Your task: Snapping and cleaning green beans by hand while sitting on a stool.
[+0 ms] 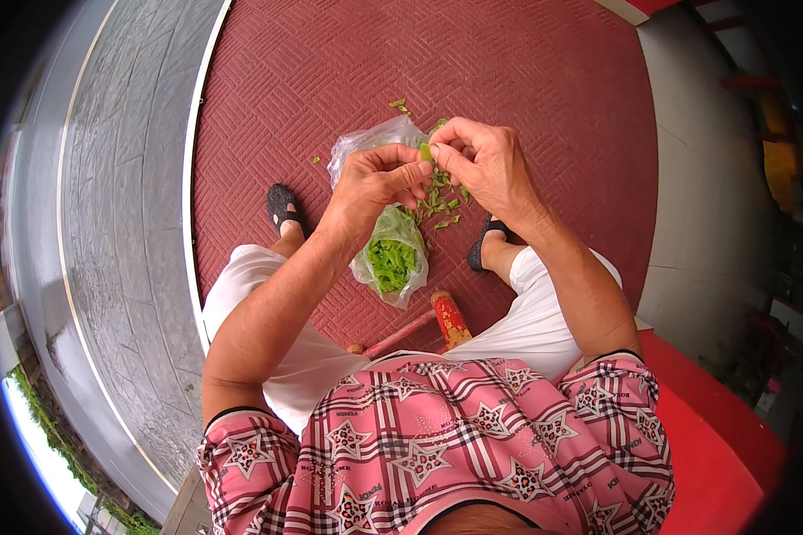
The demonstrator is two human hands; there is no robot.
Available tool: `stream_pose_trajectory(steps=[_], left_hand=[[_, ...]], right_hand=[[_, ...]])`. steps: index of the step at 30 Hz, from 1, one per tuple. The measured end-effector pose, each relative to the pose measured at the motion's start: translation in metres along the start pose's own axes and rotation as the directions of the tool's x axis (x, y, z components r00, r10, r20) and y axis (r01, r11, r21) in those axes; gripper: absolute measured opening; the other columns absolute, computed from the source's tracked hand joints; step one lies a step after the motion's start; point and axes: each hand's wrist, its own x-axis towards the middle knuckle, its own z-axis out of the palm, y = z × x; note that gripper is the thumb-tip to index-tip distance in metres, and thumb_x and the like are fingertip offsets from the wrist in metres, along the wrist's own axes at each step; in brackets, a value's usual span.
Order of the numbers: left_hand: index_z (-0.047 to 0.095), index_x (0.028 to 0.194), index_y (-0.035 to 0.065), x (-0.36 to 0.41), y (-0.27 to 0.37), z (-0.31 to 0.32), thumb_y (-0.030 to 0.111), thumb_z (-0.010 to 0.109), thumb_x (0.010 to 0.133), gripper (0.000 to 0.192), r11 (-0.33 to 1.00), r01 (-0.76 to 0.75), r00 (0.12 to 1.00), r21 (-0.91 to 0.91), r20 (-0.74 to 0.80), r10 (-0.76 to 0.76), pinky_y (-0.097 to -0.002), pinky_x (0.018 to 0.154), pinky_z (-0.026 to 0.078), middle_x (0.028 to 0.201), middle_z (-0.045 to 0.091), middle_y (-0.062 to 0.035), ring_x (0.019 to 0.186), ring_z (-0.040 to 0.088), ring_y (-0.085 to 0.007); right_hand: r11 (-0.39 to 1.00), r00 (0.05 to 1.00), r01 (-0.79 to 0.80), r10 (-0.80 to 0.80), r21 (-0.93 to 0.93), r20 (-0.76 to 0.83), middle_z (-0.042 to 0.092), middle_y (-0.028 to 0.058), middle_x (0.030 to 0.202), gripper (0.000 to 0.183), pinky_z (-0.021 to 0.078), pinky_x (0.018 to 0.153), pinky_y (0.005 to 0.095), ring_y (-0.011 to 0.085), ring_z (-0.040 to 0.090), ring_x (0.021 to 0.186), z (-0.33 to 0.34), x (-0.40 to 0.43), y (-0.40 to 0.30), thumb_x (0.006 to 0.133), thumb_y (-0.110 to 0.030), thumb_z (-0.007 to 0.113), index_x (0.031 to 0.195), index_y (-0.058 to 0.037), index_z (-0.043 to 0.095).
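Note:
My left hand (378, 180) and my right hand (485, 160) meet above the mat, their fingertips pinching one small piece of green vegetable (425, 152), perhaps a bean pod. Below my left hand, an open clear plastic bag (391, 261) holds many cut green pieces. A second clear plastic bag (368, 139) lies beyond that hand, its contents mostly hidden. Loose green scraps (441, 200) are scattered on the mat under and between my hands.
Dark red textured matting (268, 114) covers the ground. A worn red and yellow stool leg (450, 319) stands between my knees. My dark shoes rest either side of the bags. Grey paving (127, 167) lies left, pale tiles (682, 187) right.

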Motion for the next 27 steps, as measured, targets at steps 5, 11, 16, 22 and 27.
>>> stream_pose_trajectory(steps=[5, 11, 16, 22, 27], left_hand=[[0.068, 0.091, 0.0043, 0.001, -0.001, 0.0, 0.018, 0.071, 0.087, 0.014, 0.999, -0.027, 1.0, 0.047, -0.012, 0.028, -0.0239, 0.063, 0.047, 0.079, 0.066, -0.0028, 0.068, 0.059, -0.0087], [0.068, 0.087, 0.0039, -0.003, 0.002, 0.0, 0.018, 0.071, 0.086, 0.014, 0.988, -0.056, 0.998, 0.145, -0.017, 0.059, -0.0241, 0.062, 0.046, 0.078, 0.066, -0.0029, 0.067, 0.059, -0.0082], [0.068, 0.087, 0.0026, 0.0, -0.001, -0.004, 0.015, 0.07, 0.086, 0.013, 0.992, -0.022, 0.998, 0.124, -0.061, 0.029, -0.0235, 0.059, 0.047, 0.075, 0.066, -0.0033, 0.062, 0.059, -0.0091], [0.067, 0.09, 0.0017, 0.003, -0.006, -0.004, 0.02, 0.066, 0.091, 0.019, 0.999, -0.042, 0.997, 0.001, -0.063, 0.042, -0.0229, 0.058, 0.049, 0.077, 0.066, -0.0044, 0.065, 0.061, -0.0098], [0.065, 0.098, 0.0005, 0.002, -0.005, -0.001, 0.032, 0.054, 0.098, 0.034, 0.993, -0.041, 0.997, -0.112, -0.073, 0.033, -0.0236, 0.062, 0.052, 0.086, 0.067, -0.0067, 0.071, 0.063, -0.0109]], right_hand=[[1.0, 1.0, -0.012, 0.012, -0.016, 0.013, 0.068, 0.0116, 0.07, 0.012, 0.0506, 0.053, 0.032, 0.019, 0.066, 0.06, -0.001, -0.001, -0.002, 0.084, -0.011, 0.066, 0.086, 0.0013, 0.066], [1.0, 0.998, -0.008, 0.009, -0.014, 0.067, 0.069, 0.0118, 0.071, 0.012, 0.0514, 0.054, 0.0317, 0.0186, 0.067, 0.062, 0.0, -0.001, -0.006, 0.084, -0.011, 0.066, 0.084, 0.0014, 0.066], [1.0, 1.0, 0.017, -0.016, 0.019, -0.014, 0.067, 0.0105, 0.065, 0.012, 0.0471, 0.05, 0.0307, 0.015, 0.063, 0.055, 0.001, -0.001, 0.0, 0.084, -0.011, 0.067, 0.083, 0.0009, 0.066], [1.0, 0.999, 0.003, -0.003, -0.007, 0.037, 0.063, 0.0025, 0.066, 0.013, 0.0457, 0.048, 0.0243, 0.0063, 0.056, 0.053, 0.0, -0.002, -0.002, 0.088, -0.013, 0.066, 0.085, 0.0003, 0.066], [0.996, 0.998, 0.055, -0.052, -0.073, 0.04, 0.064, 0.012, 0.063, 0.011, 0.0465, 0.05, 0.0336, 0.0201, 0.061, 0.054, 0.004, -0.005, -0.004, 0.083, -0.013, 0.067, 0.083, -0.0019, 0.066]])
